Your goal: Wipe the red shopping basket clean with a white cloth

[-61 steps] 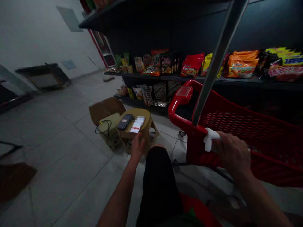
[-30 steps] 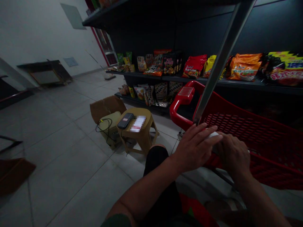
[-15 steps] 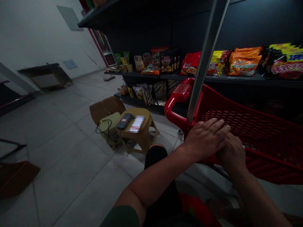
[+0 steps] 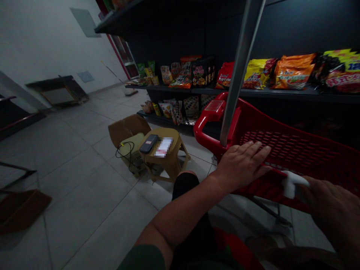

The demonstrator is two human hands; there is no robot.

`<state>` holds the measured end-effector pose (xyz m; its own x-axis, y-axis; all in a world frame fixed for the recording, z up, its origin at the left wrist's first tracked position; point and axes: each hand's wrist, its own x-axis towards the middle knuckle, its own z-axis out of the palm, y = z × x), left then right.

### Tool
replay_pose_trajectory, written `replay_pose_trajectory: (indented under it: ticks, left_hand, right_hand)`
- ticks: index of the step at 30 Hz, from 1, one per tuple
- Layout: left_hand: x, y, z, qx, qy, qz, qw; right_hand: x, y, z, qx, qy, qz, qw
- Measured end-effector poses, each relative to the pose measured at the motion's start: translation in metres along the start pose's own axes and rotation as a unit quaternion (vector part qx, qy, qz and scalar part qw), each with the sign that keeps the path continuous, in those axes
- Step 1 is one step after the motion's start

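My left hand (image 4: pixel 242 165) lies palm down on the near rim of a red plastic shopping cart (image 4: pixel 264 123), its fingers stretched out and holding nothing. Further right, my right hand (image 4: pixel 330 197) is smeared by motion. A crumpled white tissue (image 4: pixel 293 181) sticks out from between its thumb and fingers, over the cart's near side. The cart has a slotted basket and a red handle (image 4: pixel 204 129) at its left end. A grey metal pole (image 4: pixel 239 67) rises steeply in front of the handle.
Dark shelves (image 4: pixel 180 90) behind the cart carry several orange snack bags (image 4: pixel 294 73) and other packets. A tan stool (image 4: pixel 171 163) holds a black device (image 4: pixel 149 143) and a blurred-out phone screen (image 4: pixel 164 147). Left of it are a cabled box (image 4: pixel 132 146) and cardboard (image 4: pixel 128 129).
My right hand has moved away to the right from beside my left hand, and the white tissue in it now shows clearly. My left hand stays on the cart rim.
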<state>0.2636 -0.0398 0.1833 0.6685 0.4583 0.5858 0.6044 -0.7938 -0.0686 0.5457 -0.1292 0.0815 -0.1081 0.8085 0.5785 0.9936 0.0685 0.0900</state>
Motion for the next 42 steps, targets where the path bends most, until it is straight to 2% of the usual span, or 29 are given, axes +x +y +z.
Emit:
replay_pose_trajectory:
  ticks: [3,5,7,13,16,18,21,26,34,36,40,42]
  left_hand:
    - [-0.001,0.001,0.006,0.007,-0.002,0.010,1.000]
    - [-0.001,0.001,0.009,0.014,-0.007,0.010,1.000]
    - [0.000,0.002,0.012,0.024,-0.009,0.003,1.000]
    - [-0.001,0.001,0.012,0.047,0.002,-0.007,0.999]
    - [-0.003,-0.005,0.011,0.066,-0.010,-0.019,0.998]
    - [-0.006,-0.010,0.010,0.078,-0.014,-0.022,0.997]
    - [-0.010,-0.017,0.009,0.086,-0.015,-0.017,0.996]
    - [-0.016,-0.022,0.006,0.071,-0.010,0.003,0.997]
    - [-0.020,-0.024,0.001,0.048,-0.015,0.018,0.999]
    - [-0.019,-0.024,0.000,0.040,-0.007,0.020,0.999]
    - [-0.018,-0.022,0.000,0.041,0.004,0.014,0.999]
    - [-0.017,-0.019,0.000,0.046,-0.003,0.007,0.999]
  right_hand:
    - [-0.014,0.019,0.001,-0.016,0.013,0.010,1.000]
    - [-0.012,0.014,0.000,-0.023,0.015,0.012,1.000]
    - [0.001,-0.006,-0.004,-0.020,0.014,0.013,1.000]
    - [0.065,-0.106,-0.020,0.026,-0.002,0.005,1.000]
    - [0.081,-0.124,-0.021,0.044,-0.007,-0.018,0.999]
    - [0.081,-0.120,-0.017,0.060,-0.006,-0.034,0.998]
    - [0.068,-0.098,-0.011,0.076,-0.019,-0.044,0.996]
    - [0.040,-0.061,-0.014,0.062,-0.039,-0.020,0.997]
    - [0.022,-0.042,-0.018,0.070,-0.050,-0.008,0.996]
    - [0.015,-0.030,-0.016,0.061,-0.043,-0.011,0.997]
    - [-0.003,-0.001,-0.010,0.034,0.023,-0.020,0.999]
    - [-0.008,0.005,-0.009,0.020,0.036,-0.017,0.999]
